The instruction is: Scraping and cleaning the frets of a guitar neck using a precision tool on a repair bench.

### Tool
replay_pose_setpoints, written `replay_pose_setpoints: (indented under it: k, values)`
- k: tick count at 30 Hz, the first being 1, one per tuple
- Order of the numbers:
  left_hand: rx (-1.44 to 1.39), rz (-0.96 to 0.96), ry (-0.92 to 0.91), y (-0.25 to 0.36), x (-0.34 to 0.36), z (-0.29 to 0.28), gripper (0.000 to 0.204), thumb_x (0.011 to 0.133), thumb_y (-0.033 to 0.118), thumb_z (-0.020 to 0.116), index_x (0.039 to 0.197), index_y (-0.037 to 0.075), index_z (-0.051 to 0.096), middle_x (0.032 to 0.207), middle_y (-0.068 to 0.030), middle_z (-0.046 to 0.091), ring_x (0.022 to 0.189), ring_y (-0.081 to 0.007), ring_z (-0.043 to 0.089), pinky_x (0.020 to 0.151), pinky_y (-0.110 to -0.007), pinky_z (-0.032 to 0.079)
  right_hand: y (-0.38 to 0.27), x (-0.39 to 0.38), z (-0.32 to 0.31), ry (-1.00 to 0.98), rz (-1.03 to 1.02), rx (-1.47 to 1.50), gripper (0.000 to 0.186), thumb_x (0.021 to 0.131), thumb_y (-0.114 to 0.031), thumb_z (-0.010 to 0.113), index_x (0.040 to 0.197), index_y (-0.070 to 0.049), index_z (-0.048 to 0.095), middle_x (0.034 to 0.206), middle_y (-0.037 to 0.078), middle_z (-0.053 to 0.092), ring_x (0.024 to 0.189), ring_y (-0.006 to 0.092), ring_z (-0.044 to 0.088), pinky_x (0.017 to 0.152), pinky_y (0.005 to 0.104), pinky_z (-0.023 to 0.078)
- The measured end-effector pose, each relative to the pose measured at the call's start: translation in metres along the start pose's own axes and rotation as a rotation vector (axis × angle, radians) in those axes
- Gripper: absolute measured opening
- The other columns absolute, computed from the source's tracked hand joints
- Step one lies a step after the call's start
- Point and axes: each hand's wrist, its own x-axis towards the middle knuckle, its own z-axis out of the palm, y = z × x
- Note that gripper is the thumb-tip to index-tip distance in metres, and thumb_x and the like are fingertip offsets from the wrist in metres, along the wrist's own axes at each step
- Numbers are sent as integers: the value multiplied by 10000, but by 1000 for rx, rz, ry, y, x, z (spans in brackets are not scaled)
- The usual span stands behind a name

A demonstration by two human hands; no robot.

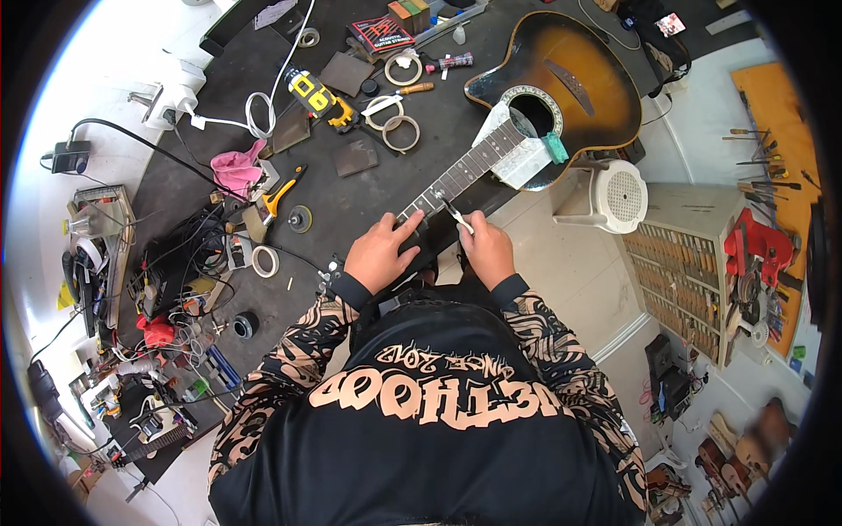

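A sunburst acoustic guitar point(605, 74) lies on the dark bench with its neck pointing toward me. Its fretboard point(474, 167) runs down between my hands. My left hand point(377, 250) rests at the near end of the neck, index finger stretched onto the fretboard and thumb spread apart. In my right hand point(488, 252) is a slim white-handled tool point(458, 216), its dark tip at the fretboard's right edge. Pale sheets point(517, 162) cover the guitar top beside the soundhole, with a green piece point(555, 148) at their edge. The headstock is hidden.
On the bench point(342, 206) lie a yellow-and-black power tool point(320, 96), several tape rolls point(401, 134), a yellow-handled tool point(279, 198) and a pink cloth point(237, 168). Tangled cables point(189, 263) fill the left side. A white stool point(605, 197) and a cabinet point(680, 263) stand right.
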Motion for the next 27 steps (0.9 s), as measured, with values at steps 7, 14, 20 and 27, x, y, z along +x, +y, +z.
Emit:
replay_pose_setpoints:
  k: [7, 14, 20, 27]
  values:
    - [0, -14, 48, 4, 1, 1, 739, 1016, 301, 839, 1713, 311, 593, 1195, -139, 653, 1057, -380, 766, 857, -501, 657, -2, 3, -2, 9, 3, 22, 192, 1079, -200, 802, 1140, -58, 687, 919, 189, 821, 827, 429, 800, 714, 542, 603]
    - [-20, -30, 69, 3, 0, 4, 735, 1013, 296, 839, 1707, 308, 598, 1209, -140, 656, 1063, -381, 763, 864, -507, 655, -1, 2, -1, 10, 23, 38, 190, 1079, -199, 802, 1150, -63, 689, 924, 188, 824, 832, 438, 797, 716, 542, 607]
    - [-11, -19, 23, 6, -1, 1, 728, 1011, 296, 840, 1700, 308, 605, 1213, -141, 656, 1067, -384, 763, 865, -507, 654, -2, 2, -2, -9, 35, 47, 190, 1090, -206, 793, 1143, -59, 685, 929, 188, 823, 833, 440, 796, 717, 546, 605]
    - [-12, -17, 26, 6, -3, 2, 727, 1011, 298, 842, 1699, 296, 607, 1225, -146, 659, 1069, -386, 763, 873, -505, 653, -6, 5, -4, -10, 30, 45, 195, 1097, -222, 779, 1151, -61, 682, 909, 193, 817, 832, 439, 796, 726, 556, 607]
